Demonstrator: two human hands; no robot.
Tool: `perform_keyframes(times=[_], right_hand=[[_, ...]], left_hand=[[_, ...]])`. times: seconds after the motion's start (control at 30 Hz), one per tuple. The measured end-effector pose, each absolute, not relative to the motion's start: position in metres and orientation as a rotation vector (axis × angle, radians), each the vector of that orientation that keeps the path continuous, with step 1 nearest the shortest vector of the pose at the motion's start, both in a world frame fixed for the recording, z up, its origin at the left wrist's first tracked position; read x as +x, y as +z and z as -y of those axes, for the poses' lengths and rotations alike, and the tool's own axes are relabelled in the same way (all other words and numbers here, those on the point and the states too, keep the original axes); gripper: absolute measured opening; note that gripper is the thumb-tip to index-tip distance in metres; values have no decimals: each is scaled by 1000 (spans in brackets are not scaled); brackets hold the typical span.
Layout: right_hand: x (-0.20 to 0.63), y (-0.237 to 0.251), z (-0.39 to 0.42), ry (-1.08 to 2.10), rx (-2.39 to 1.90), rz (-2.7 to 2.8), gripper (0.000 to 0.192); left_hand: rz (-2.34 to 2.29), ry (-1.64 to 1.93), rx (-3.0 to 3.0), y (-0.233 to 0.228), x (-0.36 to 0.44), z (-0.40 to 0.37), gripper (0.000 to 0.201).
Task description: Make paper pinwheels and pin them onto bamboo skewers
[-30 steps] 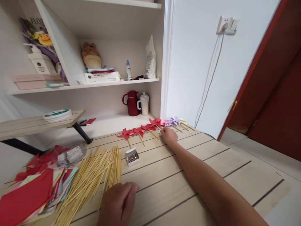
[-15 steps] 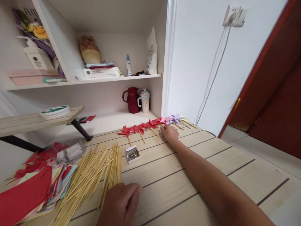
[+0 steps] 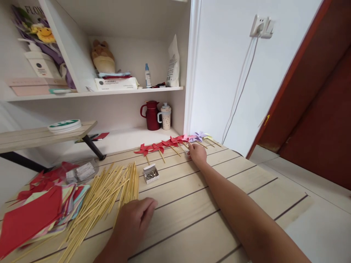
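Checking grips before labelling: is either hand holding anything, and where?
Right hand rests by the pinwheels; its grip cannot be told. Left hand holds nothing, beside the sticks.

Legible print, my view: "FLO…" in capitals, cut off by the frame edge, on the flower-printed bag [image 3: 33, 22] on the top shelf. Labels on pump bottle [image 3: 40, 64] and wipes pack [image 3: 115, 83]: too small to read.

Right hand [image 3: 197, 153] touching pinwheels [image 3: 175, 140]; left hand [image 3: 133, 221] beside sticks [image 3: 109, 195].
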State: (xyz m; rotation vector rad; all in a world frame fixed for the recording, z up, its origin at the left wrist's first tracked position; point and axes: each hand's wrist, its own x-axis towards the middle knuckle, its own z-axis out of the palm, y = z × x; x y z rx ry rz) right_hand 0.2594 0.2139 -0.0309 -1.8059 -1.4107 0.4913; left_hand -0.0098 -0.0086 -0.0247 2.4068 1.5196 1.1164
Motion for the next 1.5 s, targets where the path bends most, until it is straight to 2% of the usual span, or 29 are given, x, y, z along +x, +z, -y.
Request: perform_keyframes(times=[0.23,0.37,0.5,0.63,0.7,0.9,0.97,1.2,1.37,1.5], right_hand=[[258,-35,-205,518,-1653,1290,44],[257,-39,-201,580,-1539,1229,45],[255,-39,-193,645,-1423,1153,41],[245,-31,-177,739,-1257,1118,40],[237,-24,-166,777,-1184,1120,42],[209,-9,-123,825,-976,1346,45],[198,-11,-110,748,-986,1539,44],[172,-33,-84,316,-687,2453,43],[166,-39,-80,329,-699,2569,43],[163,-38,-80,402,-738,2584,44]], left_hand=[[-1614,1595,2233,-15,-19,10,28],[-1789,1785,2010,-10,-29,12,29],[-1922,2070,1715,-2,-44,12,30],[-1843,2439,1243,12,-64,12,37],[-1843,2514,1043,17,-73,10,37],[-2005,2327,994,5,-90,0,36],[-2189,2138,1279,-4,-89,-2,39],[-2232,1927,1726,-19,-70,-1,31],[-2338,1967,1809,-10,-81,1,34],[-2416,1982,1859,14,-113,14,31]])
